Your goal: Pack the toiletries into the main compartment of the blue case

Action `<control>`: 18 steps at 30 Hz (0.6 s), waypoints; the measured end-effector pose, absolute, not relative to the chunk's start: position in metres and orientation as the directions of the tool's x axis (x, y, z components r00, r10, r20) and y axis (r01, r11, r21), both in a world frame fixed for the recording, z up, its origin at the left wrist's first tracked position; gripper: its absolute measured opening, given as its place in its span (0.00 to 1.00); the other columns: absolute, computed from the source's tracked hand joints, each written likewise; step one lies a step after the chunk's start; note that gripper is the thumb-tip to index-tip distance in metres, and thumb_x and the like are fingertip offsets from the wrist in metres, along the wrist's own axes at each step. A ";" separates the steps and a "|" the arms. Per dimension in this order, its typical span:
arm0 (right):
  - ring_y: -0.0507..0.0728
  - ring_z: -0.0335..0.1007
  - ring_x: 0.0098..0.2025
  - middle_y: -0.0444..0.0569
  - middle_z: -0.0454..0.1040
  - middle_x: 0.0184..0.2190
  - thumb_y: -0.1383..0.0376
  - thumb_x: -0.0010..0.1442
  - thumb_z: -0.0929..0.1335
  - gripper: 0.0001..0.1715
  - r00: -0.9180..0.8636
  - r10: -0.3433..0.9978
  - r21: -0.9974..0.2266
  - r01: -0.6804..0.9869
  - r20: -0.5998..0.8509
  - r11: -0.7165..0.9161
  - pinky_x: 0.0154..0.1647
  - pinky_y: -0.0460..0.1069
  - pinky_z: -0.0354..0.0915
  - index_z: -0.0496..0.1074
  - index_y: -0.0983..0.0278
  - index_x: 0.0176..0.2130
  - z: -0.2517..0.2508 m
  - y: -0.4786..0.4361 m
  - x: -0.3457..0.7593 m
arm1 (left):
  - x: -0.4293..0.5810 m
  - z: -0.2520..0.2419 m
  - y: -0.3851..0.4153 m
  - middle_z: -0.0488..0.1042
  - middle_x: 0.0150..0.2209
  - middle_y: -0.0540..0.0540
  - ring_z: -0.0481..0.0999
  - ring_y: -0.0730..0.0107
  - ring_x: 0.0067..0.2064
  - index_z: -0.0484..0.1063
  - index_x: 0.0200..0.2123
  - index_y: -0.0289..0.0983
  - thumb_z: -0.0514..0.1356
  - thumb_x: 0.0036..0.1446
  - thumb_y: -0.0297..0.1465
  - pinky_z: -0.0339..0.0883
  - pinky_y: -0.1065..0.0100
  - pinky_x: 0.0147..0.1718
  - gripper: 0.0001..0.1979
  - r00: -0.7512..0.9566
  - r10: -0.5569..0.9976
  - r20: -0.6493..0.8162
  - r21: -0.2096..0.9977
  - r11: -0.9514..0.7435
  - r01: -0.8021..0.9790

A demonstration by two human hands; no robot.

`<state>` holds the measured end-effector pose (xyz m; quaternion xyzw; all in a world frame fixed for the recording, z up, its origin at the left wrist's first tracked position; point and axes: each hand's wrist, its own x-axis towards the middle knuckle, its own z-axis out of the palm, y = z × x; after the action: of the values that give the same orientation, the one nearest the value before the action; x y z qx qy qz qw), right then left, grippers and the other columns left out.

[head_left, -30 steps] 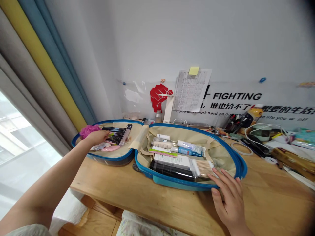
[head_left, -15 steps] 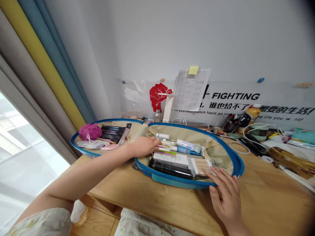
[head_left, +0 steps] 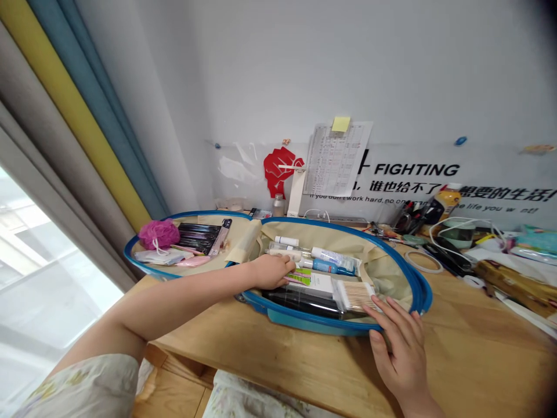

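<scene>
A small blue-rimmed suitcase (head_left: 304,332) lies spread open with a beige lining. My left hand (head_left: 273,271) reaches into its right half, fingers closed on the left end of a small green, white and pink packet (head_left: 303,277). Under the packet is a white box (head_left: 322,283); a black item (head_left: 304,303) lies along the near wall. My right hand (head_left: 400,342) rests on the near right rim with fingers stretched out, their tips at a bag of cotton swabs (head_left: 357,295). Behind lie a blue bottle (head_left: 333,266), a white tube (head_left: 333,256) and a white-capped container (head_left: 286,241).
The left half holds a purple bath puff (head_left: 159,233), a set of dark brushes (head_left: 199,237) and flat packets. Right of the case on the wooden desk (head_left: 470,337) are a tape roll (head_left: 423,262), a cable, a juice bottle (head_left: 446,200) and a brown pouch (head_left: 511,281).
My left hand has moved nearer and slightly right with the green, white and pink packet, from beside the white tubes to over the white box. My right hand stays put.
</scene>
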<state>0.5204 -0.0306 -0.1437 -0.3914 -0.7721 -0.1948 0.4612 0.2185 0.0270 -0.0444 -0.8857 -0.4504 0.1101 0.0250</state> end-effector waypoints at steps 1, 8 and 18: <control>0.61 0.68 0.57 0.50 0.76 0.48 0.64 0.63 0.60 0.17 -0.269 0.428 -0.059 0.787 0.863 0.614 0.64 0.58 0.51 0.72 0.58 0.48 -0.144 -0.030 0.521 | 0.219 -0.044 0.027 0.72 0.50 0.36 0.74 0.53 0.51 0.66 0.53 0.37 0.56 0.62 0.37 0.71 0.60 0.43 0.18 0.567 0.806 -0.171 -0.142 -0.589 0.795; 0.61 0.67 0.56 0.51 0.76 0.47 0.64 0.63 0.61 0.16 -0.265 0.412 -0.065 0.772 0.872 0.633 0.63 0.58 0.51 0.72 0.59 0.48 -0.141 -0.031 0.519 | 0.223 -0.041 0.031 0.73 0.50 0.37 0.74 0.52 0.52 0.68 0.49 0.35 0.58 0.62 0.35 0.71 0.59 0.46 0.15 0.552 0.813 -0.187 -0.127 -0.577 0.807; 0.62 0.65 0.58 0.54 0.75 0.48 0.65 0.64 0.60 0.16 -0.295 0.414 -0.043 0.770 0.861 0.637 0.64 0.59 0.49 0.71 0.62 0.49 -0.142 -0.031 0.521 | 0.205 -0.018 0.026 0.72 0.53 0.44 0.72 0.60 0.55 0.66 0.53 0.42 0.55 0.64 0.41 0.67 0.65 0.50 0.17 0.462 0.887 0.004 -0.084 -0.460 0.884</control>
<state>0.5206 -0.0306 -0.1423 -0.3789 -0.7807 -0.1945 0.4573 0.2051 0.0261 -0.0182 -0.8542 -0.5183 0.0203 0.0369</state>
